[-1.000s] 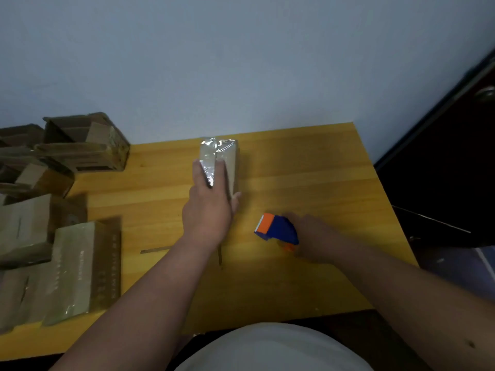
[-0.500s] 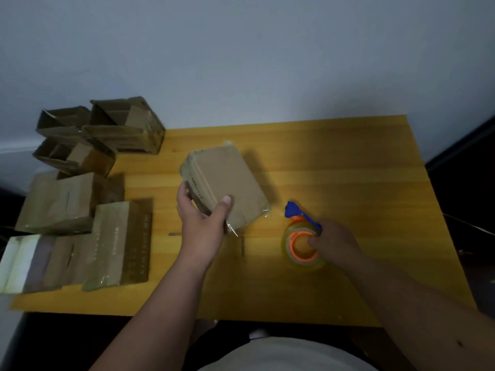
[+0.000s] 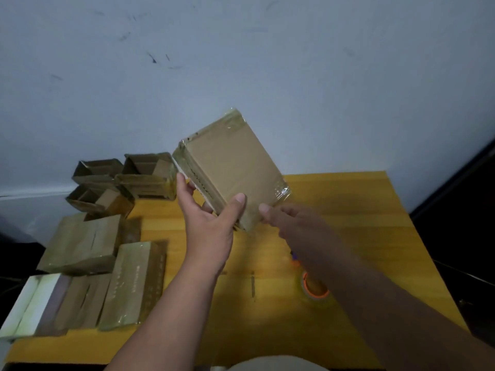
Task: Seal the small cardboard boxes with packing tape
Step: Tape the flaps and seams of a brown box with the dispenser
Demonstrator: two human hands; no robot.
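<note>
Held up above the yellow wooden desk (image 3: 348, 210), in front of the pale blue-grey wall (image 3: 241, 62): a flat brown cardboard box wrapped at its ends in clear shiny tape (image 3: 230, 167). Tilted, broad face toward the camera, long axis running from the upper left, near the wall, down to the lower right. Gripped at its lower edge by the left hand (image 3: 211, 228), thumb on the broad face, fingers curled round the narrow left side. Touched at the lower right corner by the right hand (image 3: 292, 220), thumb against the taped edge; blurred, so cannot tell whether those fingers clasp the box or merely reach it.

On the desk below the right forearm, a roll of clear packing tape with an orange core (image 3: 314, 290), partly hidden by the arm. Along the left side of the desk, a cluster of other small cardboard boxes (image 3: 107, 250): open-flapped ones near the wall, taped ones lying flat nearer the camera. Dark, indistinct space beyond the desk's right edge. Pale clothing cut off at the bottom edge.
</note>
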